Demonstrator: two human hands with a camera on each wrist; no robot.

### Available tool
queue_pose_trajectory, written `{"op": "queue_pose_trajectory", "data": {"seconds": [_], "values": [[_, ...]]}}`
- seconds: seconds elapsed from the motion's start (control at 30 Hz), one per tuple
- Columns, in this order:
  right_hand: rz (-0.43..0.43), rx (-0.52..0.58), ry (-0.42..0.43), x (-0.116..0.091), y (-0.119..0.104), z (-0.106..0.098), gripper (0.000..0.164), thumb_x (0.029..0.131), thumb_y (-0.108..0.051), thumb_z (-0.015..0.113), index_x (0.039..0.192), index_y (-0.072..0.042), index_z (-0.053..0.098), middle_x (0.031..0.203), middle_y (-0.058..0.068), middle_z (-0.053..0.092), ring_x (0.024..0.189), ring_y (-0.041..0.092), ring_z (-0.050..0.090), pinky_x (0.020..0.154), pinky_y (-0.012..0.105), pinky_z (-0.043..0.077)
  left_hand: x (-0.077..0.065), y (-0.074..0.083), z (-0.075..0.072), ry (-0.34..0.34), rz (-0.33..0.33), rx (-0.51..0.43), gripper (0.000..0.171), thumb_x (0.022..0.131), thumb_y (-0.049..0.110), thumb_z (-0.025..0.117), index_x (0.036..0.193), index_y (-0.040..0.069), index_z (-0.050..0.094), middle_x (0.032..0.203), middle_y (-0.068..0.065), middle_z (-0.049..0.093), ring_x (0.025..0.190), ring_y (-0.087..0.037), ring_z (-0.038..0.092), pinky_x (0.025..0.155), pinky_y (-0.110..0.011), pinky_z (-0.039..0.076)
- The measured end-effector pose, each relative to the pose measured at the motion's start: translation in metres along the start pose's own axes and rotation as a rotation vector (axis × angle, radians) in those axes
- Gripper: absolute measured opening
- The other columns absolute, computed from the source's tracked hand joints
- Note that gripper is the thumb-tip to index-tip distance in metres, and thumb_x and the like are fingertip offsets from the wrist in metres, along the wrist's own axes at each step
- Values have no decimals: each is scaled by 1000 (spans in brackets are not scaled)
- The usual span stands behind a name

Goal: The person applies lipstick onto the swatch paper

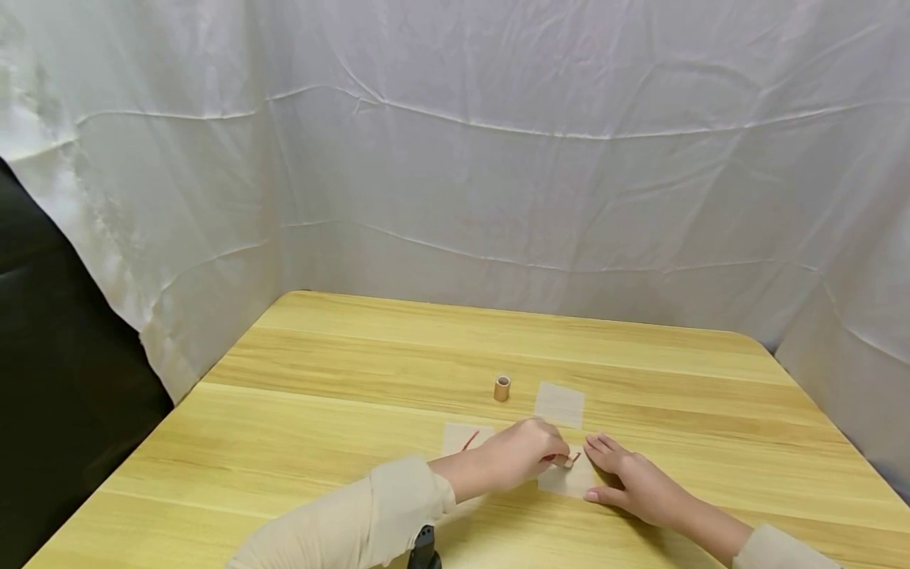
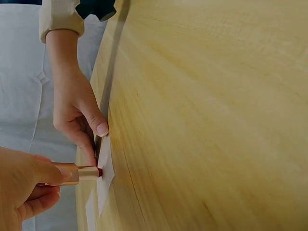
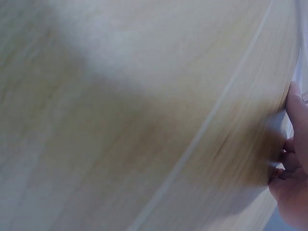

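Observation:
My left hand grips a lipstick with a gold tube, its dark red tip against a small white sheet of paper. A short red mark shows on that sheet beside the lipstick. Fingers and thumb of my right hand rest spread at the sheet's right edge. In the left wrist view the right hand touches the paper just beyond the lipstick. Only part of the right hand enters the right wrist view, at its right border.
Left of the working sheet lies another paper with a red stroke, partly covered by my left hand. A blank sheet lies farther back. The gold lipstick cap stands upright on the wooden table. White cloth hangs behind.

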State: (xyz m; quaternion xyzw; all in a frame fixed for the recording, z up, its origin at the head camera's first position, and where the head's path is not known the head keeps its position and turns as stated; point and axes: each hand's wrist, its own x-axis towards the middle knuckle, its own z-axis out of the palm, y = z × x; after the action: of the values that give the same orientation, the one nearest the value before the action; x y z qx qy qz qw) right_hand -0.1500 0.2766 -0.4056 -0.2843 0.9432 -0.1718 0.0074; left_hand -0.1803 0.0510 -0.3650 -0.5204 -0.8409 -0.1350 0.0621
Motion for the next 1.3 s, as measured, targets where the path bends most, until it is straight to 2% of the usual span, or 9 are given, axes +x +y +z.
{"op": "queue_pose_trajectory", "data": {"seconds": [0.17, 0.47, 0.63, 0.97, 1.3], "values": [[0, 1, -2, 0, 0, 0, 70, 83, -44, 62, 124, 12, 52, 130, 32, 48, 121, 50, 42, 92, 56, 41, -4, 1, -1, 7, 8, -15, 14, 83, 1, 66, 91, 12, 71, 92, 6, 70, 89, -1, 62, 77, -2, 42], [1, 14, -16, 1, 0, -2, 71, 83, -44, 62, 125, 12, 51, 131, 33, 46, 122, 51, 41, 92, 57, 40, -10, 2, -3, -16, 15, 21, 15, 82, 5, 68, 95, 13, 71, 94, 6, 69, 90, -1, 62, 82, -6, 44], [-4, 10, -18, 1, 1, -3, 71, 83, -45, 61, 125, 12, 50, 132, 33, 46, 122, 51, 41, 92, 57, 40, -13, 1, -3, -5, 24, 1, 15, 82, 3, 67, 94, 13, 71, 92, 6, 69, 87, -1, 61, 78, -4, 43], [-13, 5, 3, 0, 1, -1, 69, 83, -43, 63, 124, 12, 51, 130, 33, 47, 120, 51, 42, 91, 57, 41, -21, 5, -9, -65, 3, -11, 21, 81, 5, 69, 100, 13, 70, 100, 5, 69, 95, -2, 61, 80, -3, 43], [-13, 0, 3, 0, 1, -1, 70, 83, -43, 62, 124, 12, 51, 131, 33, 47, 121, 51, 42, 92, 57, 40, -26, 3, -8, -48, 27, -38, 21, 80, 5, 70, 100, 12, 70, 98, 4, 69, 94, -3, 61, 81, -4, 43]]}}
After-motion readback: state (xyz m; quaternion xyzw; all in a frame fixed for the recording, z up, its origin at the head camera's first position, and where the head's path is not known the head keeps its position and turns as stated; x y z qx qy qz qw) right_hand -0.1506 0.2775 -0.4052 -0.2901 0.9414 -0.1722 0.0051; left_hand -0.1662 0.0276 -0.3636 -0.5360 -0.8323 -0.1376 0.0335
